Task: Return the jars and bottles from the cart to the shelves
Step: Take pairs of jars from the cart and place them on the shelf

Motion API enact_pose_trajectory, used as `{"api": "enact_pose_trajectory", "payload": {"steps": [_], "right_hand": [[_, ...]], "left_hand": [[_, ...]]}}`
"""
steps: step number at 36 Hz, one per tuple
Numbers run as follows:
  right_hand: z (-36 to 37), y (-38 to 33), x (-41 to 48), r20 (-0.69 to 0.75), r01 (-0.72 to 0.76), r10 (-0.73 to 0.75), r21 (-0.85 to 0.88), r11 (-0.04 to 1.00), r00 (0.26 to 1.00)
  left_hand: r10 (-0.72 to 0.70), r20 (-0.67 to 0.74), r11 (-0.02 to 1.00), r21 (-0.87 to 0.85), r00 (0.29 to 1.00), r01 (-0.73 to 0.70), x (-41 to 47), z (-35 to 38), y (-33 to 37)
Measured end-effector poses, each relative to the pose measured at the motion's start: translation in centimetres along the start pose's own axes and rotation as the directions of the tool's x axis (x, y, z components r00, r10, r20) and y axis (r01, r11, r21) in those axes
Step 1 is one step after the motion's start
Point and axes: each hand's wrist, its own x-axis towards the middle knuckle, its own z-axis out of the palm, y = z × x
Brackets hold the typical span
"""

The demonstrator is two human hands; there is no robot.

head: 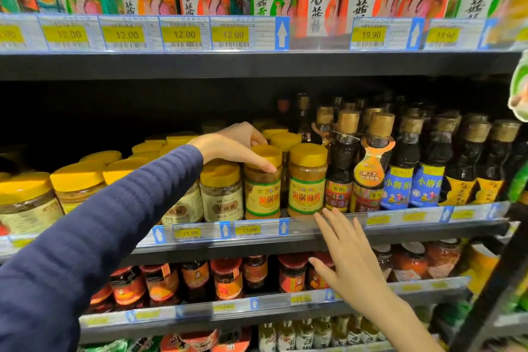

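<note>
both hands work one shelf: left hand (228, 143) grips the yellow-lidded sesame paste jar (263, 183) to seat it, right hand (350, 260) hovers, fingers spread.

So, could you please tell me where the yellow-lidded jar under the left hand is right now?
The yellow-lidded jar stands mid-frame at the middle shelf's front edge, between a paler jar and a matching jar.
</note>
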Motion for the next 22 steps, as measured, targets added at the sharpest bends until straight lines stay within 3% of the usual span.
{"api": "enact_pose_trajectory", "payload": {"steps": [14,22], "right_hand": [[0.64,0.3,-0.05,-0.062,0.023,-0.022,0.026,0.999,0.998],[0.34,0.26,-0.09,-0.06,0.036,-0.033,0.039,0.999,0.998]], "left_hand": [[0.029,0.135,1.0,-0.007,0.99,-0.029,-0.02,-0.65,0.12],[0.008,0.091,0.998,0.057,0.996,-0.013,-0.13,-0.57,0.36]]}}
